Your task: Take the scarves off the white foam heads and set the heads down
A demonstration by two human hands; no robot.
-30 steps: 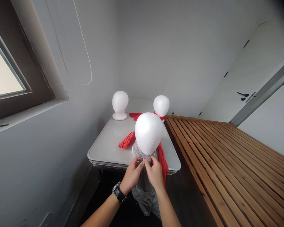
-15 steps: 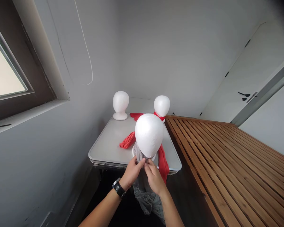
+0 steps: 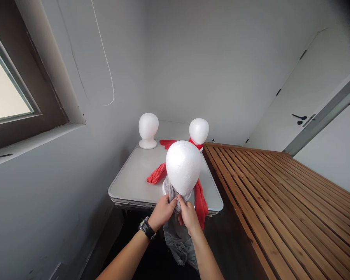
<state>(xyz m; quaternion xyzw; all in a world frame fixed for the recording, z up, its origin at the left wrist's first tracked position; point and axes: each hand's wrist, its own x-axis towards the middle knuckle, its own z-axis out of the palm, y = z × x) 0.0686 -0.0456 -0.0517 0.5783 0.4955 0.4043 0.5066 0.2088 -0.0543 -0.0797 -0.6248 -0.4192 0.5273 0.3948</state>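
Note:
A white foam mannequin head (image 3: 183,166) stands near the front edge of the table, with a grey scarf (image 3: 172,191) around its neck. Just below its chin, my left hand (image 3: 163,210) is closed on the scarf from the left. My right hand (image 3: 188,213) pinches the same scarf from the right, its thumb close to my left thumb. The scarf's loose end hangs below my hands, past the table edge. A red scarf (image 3: 200,204) shows to the right of the head and hangs over the edge; a red piece of cloth (image 3: 156,174) lies to the left.
On the grey table (image 3: 128,182), a bare foam head (image 3: 148,127) stands at the back left. Another foam head (image 3: 198,130) at the back right wears a red scarf. A slatted wooden surface (image 3: 268,182) runs along the right side, and a wall stands at the left.
My right hand has turned more upright and its thumb has come up beside my left thumb. My left hand stays nearly in place on the grey scarf.

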